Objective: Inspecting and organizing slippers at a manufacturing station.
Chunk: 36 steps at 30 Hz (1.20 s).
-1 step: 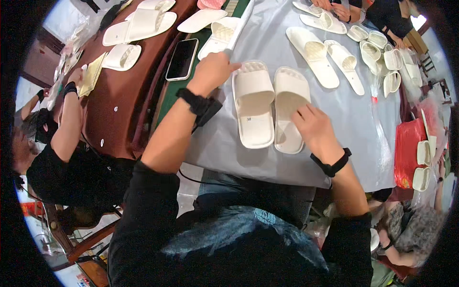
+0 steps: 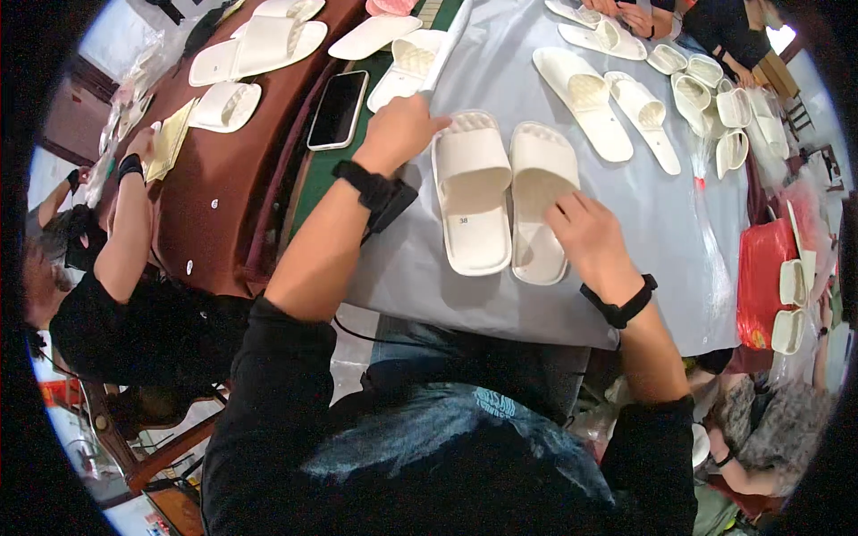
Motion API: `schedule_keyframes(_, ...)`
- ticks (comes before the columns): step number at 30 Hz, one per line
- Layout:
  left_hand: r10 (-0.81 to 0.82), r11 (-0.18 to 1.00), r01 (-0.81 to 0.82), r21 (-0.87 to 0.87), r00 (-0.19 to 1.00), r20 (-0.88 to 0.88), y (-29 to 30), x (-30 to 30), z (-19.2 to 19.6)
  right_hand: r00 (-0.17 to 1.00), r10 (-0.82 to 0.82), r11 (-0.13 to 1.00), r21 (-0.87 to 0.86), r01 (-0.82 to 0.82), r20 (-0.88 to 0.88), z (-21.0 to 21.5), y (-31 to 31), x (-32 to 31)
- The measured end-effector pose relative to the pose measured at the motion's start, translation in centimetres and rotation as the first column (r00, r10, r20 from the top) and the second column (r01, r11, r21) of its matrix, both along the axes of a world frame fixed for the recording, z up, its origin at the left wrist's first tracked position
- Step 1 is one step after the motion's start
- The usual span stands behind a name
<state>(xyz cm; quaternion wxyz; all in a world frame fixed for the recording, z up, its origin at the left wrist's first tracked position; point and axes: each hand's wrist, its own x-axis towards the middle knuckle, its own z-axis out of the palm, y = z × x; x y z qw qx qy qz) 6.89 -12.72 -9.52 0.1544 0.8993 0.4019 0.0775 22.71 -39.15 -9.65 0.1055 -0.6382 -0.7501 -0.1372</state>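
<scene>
I see the left slipper (image 2: 476, 201) and the right slipper (image 2: 542, 174), both white, side by side near the close edge of the grey-covered table (image 2: 643, 259), long axes running toward its far edge, toe ends away from me. The right hand (image 2: 590, 237) is nearer, bent fingers over the right slipper's footbed by the strap, though I cannot tell whether they pinch anything. The left hand (image 2: 399, 134) is beside the left slipper's toe end, one digit extended toward it, its grip equally unclear.
</scene>
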Motion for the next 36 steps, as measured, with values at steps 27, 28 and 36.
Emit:
schedule_keyframes(27,-0.171,0.942,0.296,-0.157,0.827,0.536,-0.7,2.4,0.9,0.976,-0.002,1.0,-0.028,0.009,0.218,-1.3,2.5,2.3)
schedule_keyframes(28,-0.167,0.944,0.289,-0.158,0.832,0.528,-0.8,3.0,1.3,0.972,0.006,0.999,-0.049,0.006,0.233,-1.4,2.6,2.4)
schedule_keyframes(36,-0.449,0.837,0.528,-0.143,0.812,0.372,-1.1,7.6,2.9,0.98,0.1,0.99,0.083,-0.116,0.17,-0.3,1.9,3.2)
